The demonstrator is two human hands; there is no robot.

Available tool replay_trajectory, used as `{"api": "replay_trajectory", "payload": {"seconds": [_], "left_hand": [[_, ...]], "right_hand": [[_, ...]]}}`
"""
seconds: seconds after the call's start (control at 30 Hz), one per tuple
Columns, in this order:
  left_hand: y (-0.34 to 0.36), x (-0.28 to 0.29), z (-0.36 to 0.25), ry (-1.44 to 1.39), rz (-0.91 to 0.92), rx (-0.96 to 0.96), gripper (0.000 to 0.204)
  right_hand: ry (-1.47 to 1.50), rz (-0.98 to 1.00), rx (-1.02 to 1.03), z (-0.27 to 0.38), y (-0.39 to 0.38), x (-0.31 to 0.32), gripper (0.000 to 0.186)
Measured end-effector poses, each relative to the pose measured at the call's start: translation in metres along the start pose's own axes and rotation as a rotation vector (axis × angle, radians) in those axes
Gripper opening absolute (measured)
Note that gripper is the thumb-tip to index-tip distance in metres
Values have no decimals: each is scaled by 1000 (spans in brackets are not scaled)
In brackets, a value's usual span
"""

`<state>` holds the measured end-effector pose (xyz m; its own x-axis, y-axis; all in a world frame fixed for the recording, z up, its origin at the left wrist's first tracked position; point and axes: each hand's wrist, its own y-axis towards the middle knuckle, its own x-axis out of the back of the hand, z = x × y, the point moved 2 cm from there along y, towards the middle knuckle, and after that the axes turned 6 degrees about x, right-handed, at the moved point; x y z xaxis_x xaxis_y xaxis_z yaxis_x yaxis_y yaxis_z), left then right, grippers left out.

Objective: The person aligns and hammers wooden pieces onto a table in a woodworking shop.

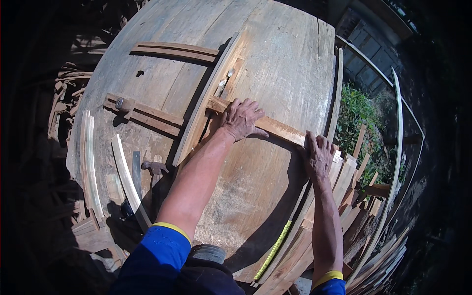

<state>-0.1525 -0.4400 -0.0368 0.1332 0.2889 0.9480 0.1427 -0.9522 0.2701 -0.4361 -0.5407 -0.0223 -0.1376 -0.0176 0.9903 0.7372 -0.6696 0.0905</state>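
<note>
A short wooden strip (284,130) lies across the plank worktop. Its left end meets a long upright-edged board (202,105) fixed across the table. My left hand (241,119) is closed over the strip near that board, thumb along its near side. My right hand (319,154) grips the strip's other end near the table's right edge. The undersides of the fingers are hidden. Just beyond my left hand, a small wooden piece (233,78) rests against the long board.
A claw hammer (155,167) and a metal strip (136,172) lie left of my left forearm. Another hammer (125,105) rests on paired battens (157,120). A yellow measuring tape (275,248) runs along the near right edge. Stacked wood (344,177) stands beside my right arm.
</note>
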Motion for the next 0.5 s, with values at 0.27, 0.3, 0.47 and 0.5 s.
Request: {"api": "replay_trajectory", "payload": {"seconds": [0.27, 0.3, 0.47, 0.5], "left_hand": [[15, -1, 3, 7, 17, 12, 75], [17, -2, 5, 12, 16, 9, 75], [29, -4, 8, 4, 81, 15, 75], [32, -4, 9, 4, 81, 13, 75]], "right_hand": [[-3, -21, 5, -4, 12, 1, 68], [0, -25, 4, -5, 13, -1, 68], [-5, -15, 3, -8, 20, -2, 66], [-5, -16, 1, -8, 20, -3, 66]]}}
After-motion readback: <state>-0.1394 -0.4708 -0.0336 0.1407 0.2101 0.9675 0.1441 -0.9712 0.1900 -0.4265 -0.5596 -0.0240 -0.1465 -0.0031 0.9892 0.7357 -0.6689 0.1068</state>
